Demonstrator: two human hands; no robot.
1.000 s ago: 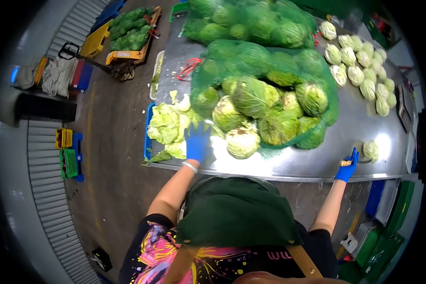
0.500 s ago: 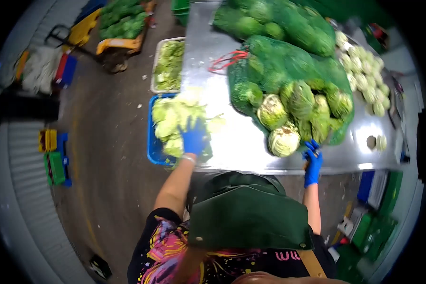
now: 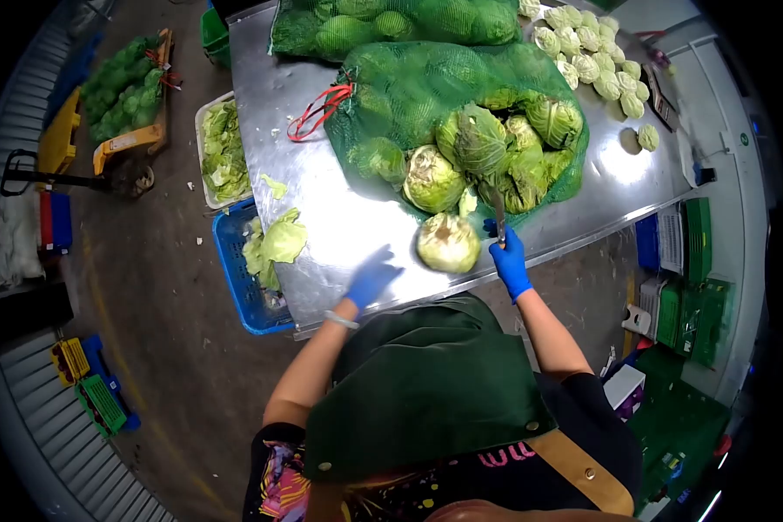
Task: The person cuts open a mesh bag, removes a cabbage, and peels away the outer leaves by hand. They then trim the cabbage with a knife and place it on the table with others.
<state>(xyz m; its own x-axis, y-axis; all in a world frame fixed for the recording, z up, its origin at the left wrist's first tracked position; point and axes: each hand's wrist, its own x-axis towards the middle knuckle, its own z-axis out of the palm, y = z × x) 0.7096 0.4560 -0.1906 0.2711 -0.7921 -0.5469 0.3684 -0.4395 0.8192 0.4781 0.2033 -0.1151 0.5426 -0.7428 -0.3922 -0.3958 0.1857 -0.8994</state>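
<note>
My left hand, blue-gloved and slightly blurred, is over the steel table with fingers stretched out and nothing in it. To its right, a trimmed cabbage lies near the table's front edge, apart from the hand. My right hand, also gloved in blue, is closed round the handle of a knife, its blade pointing away from me. Behind the blade, several untrimmed cabbages spill from the opened green net bag. Loose cabbage leaves lie at the table's left edge, over the blue crate.
A white crate of leaves stands beside the steel table. Another full net bag lies at the back. Several pale trimmed cabbages sit at the far right. A pallet jack with netted cabbages is on the floor leftward.
My left hand has left the leaves by the blue crate and moved right, toward the cabbage. Fewer leaves show there. The knife blade is now visible. The view has shifted.
</note>
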